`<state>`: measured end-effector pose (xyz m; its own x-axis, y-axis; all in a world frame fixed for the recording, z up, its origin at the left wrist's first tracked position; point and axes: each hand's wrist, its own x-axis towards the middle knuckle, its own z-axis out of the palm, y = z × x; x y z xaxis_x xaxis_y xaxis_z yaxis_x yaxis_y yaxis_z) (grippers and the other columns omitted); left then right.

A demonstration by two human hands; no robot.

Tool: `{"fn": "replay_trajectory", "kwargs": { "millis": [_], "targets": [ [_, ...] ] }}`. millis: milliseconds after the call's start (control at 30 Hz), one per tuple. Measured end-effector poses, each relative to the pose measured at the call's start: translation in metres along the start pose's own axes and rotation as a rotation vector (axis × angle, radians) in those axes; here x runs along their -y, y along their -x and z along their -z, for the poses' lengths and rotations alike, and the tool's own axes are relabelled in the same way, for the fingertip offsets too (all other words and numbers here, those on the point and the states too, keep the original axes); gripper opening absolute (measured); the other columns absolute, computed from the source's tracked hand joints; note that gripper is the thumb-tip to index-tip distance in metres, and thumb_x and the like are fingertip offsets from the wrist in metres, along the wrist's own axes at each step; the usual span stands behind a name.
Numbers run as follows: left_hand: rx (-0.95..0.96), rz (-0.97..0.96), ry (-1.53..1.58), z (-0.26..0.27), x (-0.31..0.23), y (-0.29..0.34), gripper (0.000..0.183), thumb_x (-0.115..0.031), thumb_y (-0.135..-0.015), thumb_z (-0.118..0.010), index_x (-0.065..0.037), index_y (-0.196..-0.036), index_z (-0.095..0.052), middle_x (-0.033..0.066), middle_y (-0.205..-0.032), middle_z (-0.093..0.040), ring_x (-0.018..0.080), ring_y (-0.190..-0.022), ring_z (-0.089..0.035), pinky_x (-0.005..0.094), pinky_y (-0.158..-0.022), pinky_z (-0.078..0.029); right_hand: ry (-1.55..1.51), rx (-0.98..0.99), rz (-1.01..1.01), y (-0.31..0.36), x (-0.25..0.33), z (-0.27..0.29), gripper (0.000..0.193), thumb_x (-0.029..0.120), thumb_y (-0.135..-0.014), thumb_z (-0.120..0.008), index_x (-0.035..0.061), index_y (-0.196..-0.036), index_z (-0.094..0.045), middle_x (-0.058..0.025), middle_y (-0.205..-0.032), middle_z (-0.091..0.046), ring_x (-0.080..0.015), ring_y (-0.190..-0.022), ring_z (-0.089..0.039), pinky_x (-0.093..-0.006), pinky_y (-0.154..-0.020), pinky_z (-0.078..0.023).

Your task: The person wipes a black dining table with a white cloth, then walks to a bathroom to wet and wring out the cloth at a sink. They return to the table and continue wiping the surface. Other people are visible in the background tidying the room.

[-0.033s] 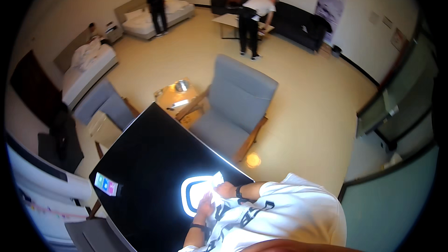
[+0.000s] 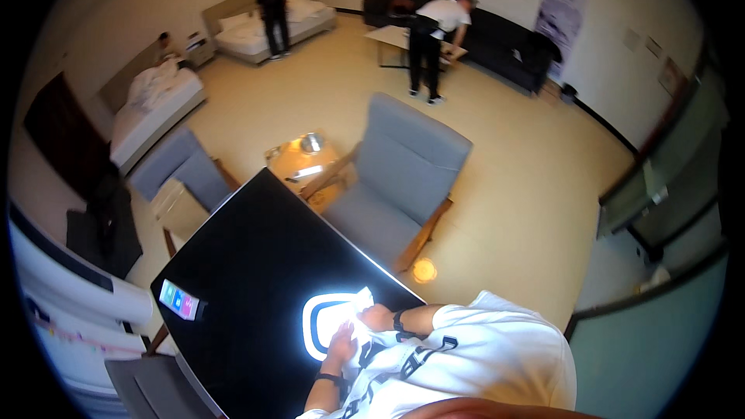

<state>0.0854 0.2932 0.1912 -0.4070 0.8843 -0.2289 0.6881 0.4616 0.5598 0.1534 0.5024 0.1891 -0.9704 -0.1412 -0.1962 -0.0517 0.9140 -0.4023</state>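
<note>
Both my hands meet above the near right part of a black tabletop [image 2: 256,264], in front of my white shirt. Between them is a thin, crumpled white cloth-like piece [image 2: 365,296], washed out by glare; whether it is cloth or paper I cannot tell. My right hand [image 2: 378,317] is closed on its far side. My left hand [image 2: 340,344] grips the near side, fingers pressed together. Just beside and partly behind the piece, a bright white rounded-square light [image 2: 311,324] with a dark ring shows on the black surface. Bands circle both wrists.
A small display with coloured tiles [image 2: 179,299] stands at the table's left edge. Past the table are a grey armchair [image 2: 411,163], another grey chair [image 2: 182,167] and a small side table [image 2: 283,159]. Two people stand farther back, near a bed and a sofa; another is on a bed.
The whole view has shifted slightly, so the room sits a little lower and farther right. My hands keep almost the same pose on the white piece.
</note>
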Motion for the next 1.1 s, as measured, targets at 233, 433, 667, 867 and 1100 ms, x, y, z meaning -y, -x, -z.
{"fn": "replay_trajectory", "kwargs": {
  "millis": [233,433,667,867,1100],
  "targets": [
    [-0.055,0.173,0.046,-0.008,0.008,0.046,0.057,-0.023,-0.095,-0.050,0.002,-0.145,-0.038,0.0233,-0.155,-0.030,0.0379,-0.144,-0.027,0.0444,-0.117,-0.025,0.055,0.132,0.140,-0.034,0.026,-0.003,0.023,0.017,-0.085,-0.055,0.0034,-0.103,-0.062,-0.0181,-0.093,-0.069,-0.0342,-0.087,-0.068,-0.0470,-0.075,-0.053],
    [-0.102,0.132,-0.133,0.001,-0.014,0.043,0.054,-0.023,-0.091,-0.056,0.002,-0.138,-0.045,0.0229,-0.146,-0.042,0.0367,-0.137,-0.038,0.0459,-0.110,-0.035,-0.058,0.030,0.160,-0.014,0.022,0.003,0.022,0.019,-0.083,-0.057,0.0046,-0.099,-0.062,-0.0166,-0.093,-0.069,-0.0331,-0.087,-0.068,-0.0468,-0.075,-0.053],
    [0.033,0.122,-0.201,-0.004,-0.016,0.010,0.060,-0.028,-0.094,-0.052,0.002,-0.143,-0.037,0.0242,-0.152,-0.032,0.0416,-0.140,-0.032,0.0522,-0.110,-0.034,-0.049,-0.046,0.175,-0.009,-0.010,-0.024,0.021,0.015,-0.083,-0.054,0.0062,-0.098,-0.067,-0.0163,-0.093,-0.070,-0.0334,-0.083,-0.069,-0.0465,-0.071,-0.054],
    [0.158,0.069,-0.224,-0.013,-0.045,-0.036,0.060,-0.031,-0.098,-0.046,-0.001,-0.148,-0.031,0.0212,-0.158,-0.025,0.0391,-0.145,-0.024,0.0521,-0.114,-0.027,-0.061,0.005,0.060,0.036,-0.050,-0.004,0.023,0.016,-0.083,-0.054,0.0049,-0.099,-0.068,-0.0172,-0.096,-0.070,-0.0332,-0.086,-0.069,-0.0458,-0.073,-0.055],
    [0.062,-0.047,-0.243,-0.040,-0.093,-0.068,0.062,-0.027,-0.094,-0.053,-0.004,-0.148,-0.033,0.0154,-0.158,-0.028,0.0321,-0.146,-0.025,0.0501,-0.115,-0.026,-0.019,0.064,-0.149,0.099,-0.065,0.028,0.017,0.017,-0.085,-0.055,0.0061,-0.090,-0.067,-0.0176,-0.094,-0.069,-0.0353,-0.087,-0.068,-0.0474,-0.077,-0.053]
  ]
}}
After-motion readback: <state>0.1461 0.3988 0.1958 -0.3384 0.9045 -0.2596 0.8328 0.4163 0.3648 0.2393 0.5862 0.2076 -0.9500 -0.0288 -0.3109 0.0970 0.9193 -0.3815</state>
